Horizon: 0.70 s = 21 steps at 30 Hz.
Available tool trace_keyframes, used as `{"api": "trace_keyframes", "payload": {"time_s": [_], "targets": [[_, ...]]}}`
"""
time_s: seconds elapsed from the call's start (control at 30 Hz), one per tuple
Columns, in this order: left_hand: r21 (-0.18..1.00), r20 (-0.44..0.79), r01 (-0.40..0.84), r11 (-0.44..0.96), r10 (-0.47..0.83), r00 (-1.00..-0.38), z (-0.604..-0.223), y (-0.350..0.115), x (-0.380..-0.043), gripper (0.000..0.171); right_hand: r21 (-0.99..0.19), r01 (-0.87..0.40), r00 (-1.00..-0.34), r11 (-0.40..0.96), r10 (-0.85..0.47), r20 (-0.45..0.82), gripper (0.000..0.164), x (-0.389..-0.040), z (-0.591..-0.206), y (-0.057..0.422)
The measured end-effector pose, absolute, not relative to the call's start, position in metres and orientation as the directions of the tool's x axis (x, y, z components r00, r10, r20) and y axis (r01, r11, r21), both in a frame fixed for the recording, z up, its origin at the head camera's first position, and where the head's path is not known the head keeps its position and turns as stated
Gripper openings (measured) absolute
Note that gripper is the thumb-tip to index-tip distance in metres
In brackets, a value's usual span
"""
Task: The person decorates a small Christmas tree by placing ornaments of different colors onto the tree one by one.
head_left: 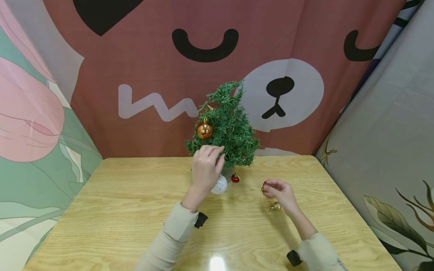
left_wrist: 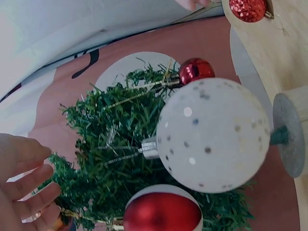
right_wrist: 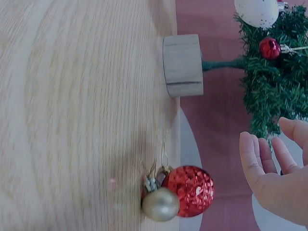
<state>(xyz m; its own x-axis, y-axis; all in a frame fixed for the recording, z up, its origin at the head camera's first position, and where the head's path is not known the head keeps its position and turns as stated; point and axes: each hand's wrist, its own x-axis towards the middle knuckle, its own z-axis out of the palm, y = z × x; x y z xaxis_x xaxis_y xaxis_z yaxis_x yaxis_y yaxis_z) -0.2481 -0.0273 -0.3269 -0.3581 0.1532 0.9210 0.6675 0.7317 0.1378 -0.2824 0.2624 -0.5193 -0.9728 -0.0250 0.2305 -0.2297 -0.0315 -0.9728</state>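
A small green artificial Christmas tree point(head_left: 237, 128) stands at the back of the table. From it hang a shiny copper-gold ball point(head_left: 205, 130), a white speckled ball point(left_wrist: 211, 134), a small red ball point(head_left: 235, 178) and a red-and-white ball point(left_wrist: 163, 211). My left hand point(head_left: 206, 167) is in front of the branches, fingers loosely bent and holding nothing. In the right wrist view, my right hand point(right_wrist: 279, 175) hovers with parted, empty fingers. Below it on the table lie a textured red ball point(right_wrist: 191, 191) and a small pale-gold ball point(right_wrist: 161, 204), side by side.
The tree's round wood-like base point(right_wrist: 183, 65) rests on the light wooden table point(head_left: 135, 210). Close behind hangs a reddish-brown printed curtain point(head_left: 152, 67). More printed cloth point(head_left: 383, 131) borders the table's right side.
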Motion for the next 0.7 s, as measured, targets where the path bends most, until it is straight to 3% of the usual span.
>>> {"api": "trace_keyframes", "payload": {"time_s": [0.47, 0.7], "targets": [[0.159, 0.918, 0.672, 0.723, 0.141, -0.369, -0.328, -0.032, -0.251, 0.021, -0.978, -0.209, -0.976, 0.017, 0.056, 0.210, 0.025, -0.275, -0.527, 0.286], [0.164, 0.921, 0.671, 0.723, 0.131, -0.367, -0.328, -0.031, -0.251, 0.021, -0.969, -0.245, -0.970, 0.042, 0.002, 0.245, 0.031, -0.244, -0.487, 0.273]]}}
